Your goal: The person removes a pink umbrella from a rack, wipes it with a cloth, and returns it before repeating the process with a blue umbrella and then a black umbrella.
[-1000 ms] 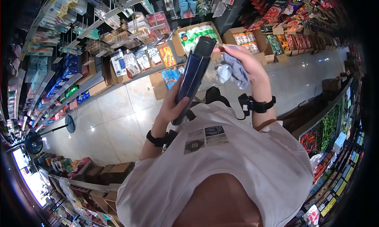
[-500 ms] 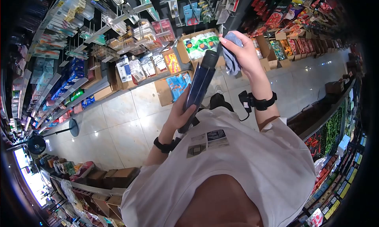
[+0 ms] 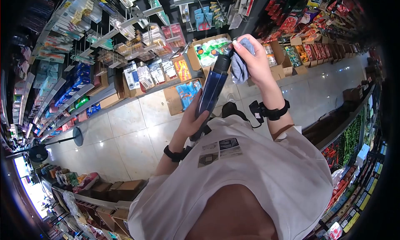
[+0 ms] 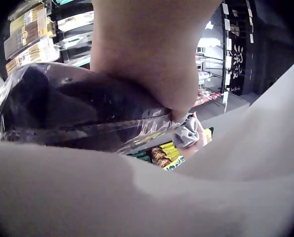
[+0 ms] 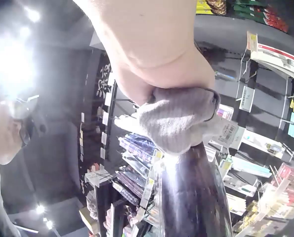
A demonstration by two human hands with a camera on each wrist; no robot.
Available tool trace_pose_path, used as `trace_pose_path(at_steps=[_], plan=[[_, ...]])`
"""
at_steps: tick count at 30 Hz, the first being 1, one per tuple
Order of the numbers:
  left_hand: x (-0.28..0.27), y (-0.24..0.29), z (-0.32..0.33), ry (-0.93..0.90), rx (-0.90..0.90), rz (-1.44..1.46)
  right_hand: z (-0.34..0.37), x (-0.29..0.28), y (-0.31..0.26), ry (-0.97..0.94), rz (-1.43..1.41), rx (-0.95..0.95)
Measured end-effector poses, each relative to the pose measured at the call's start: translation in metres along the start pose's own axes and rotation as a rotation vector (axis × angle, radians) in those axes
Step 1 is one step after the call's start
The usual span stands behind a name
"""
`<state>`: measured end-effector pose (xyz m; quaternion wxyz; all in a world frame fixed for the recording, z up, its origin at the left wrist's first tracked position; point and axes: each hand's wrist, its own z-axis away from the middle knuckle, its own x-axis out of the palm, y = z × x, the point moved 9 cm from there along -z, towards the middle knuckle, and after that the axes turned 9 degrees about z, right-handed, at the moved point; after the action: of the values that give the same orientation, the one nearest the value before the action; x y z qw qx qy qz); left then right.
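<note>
My left hand [image 3: 193, 118] grips a long dark blue object [image 3: 211, 88] with a black ridged end, wrapped in clear plastic as the left wrist view shows [image 4: 77, 108]. It stands tilted in front of my shirt. My right hand [image 3: 259, 62] pinches a grey-blue cloth [image 3: 239, 67] just beside the black end, with thumb and fingers together near its top. In the right wrist view the cloth [image 5: 179, 118] hangs beneath the right hand [image 5: 157, 49], over the upper end of the dark object [image 5: 194, 192]. Something thin and dark shows at the right fingertips, too small to name.
Shelves with hanging packets and open cartons [image 3: 194, 58] line the far side. A carton with blue packets [image 3: 188, 93] sits on the tiled floor [image 3: 125, 127]. A fan [image 3: 38, 153] stands at the left; racks of goods [image 3: 348, 144] are at the right.
The right hand has come in closer to the black end, with the cloth gathered and hanging below its fingers. The dark object has shifted slightly right and stands lower at its top end.
</note>
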<state>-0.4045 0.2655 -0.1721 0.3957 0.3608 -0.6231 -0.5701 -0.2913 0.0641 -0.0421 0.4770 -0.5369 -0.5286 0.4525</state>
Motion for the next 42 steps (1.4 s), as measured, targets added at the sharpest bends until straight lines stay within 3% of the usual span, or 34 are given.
trace_pose_path(at_steps=[6, 9, 12, 21, 28, 33, 36, 42], plan=[[0.003, 0.0, 0.0, -0.017, -0.032, -0.009, 0.004, 0.004, -0.002, -0.104, 0.237, 0.058], [0.002, -0.008, 0.001, -0.013, -0.041, -0.008, 0.005, 0.006, -0.011, -0.1, 0.256, -0.039], [0.001, -0.01, 0.001, -0.01, -0.043, 0.021, 0.005, 0.007, -0.005, -0.138, 0.188, -0.009], [0.002, -0.004, 0.003, -0.009, -0.06, 0.018, -0.004, -0.01, -0.002, -0.044, 0.171, -0.077], [-0.002, -0.005, 0.006, 0.025, -0.024, 0.164, -0.005, -0.034, -0.001, 0.136, 0.522, -0.114], [-0.005, -0.004, 0.003, 0.056, -0.016, 0.094, -0.004, -0.028, 0.03, 0.024, -0.18, 0.255], [-0.006, -0.008, 0.003, 0.071, -0.082, 0.019, -0.001, -0.014, 0.023, -0.015, -0.316, 0.313], [-0.007, -0.009, 0.004, 0.084, -0.059, -0.093, -0.009, -0.007, 0.01, -0.03, -0.095, 0.135]])
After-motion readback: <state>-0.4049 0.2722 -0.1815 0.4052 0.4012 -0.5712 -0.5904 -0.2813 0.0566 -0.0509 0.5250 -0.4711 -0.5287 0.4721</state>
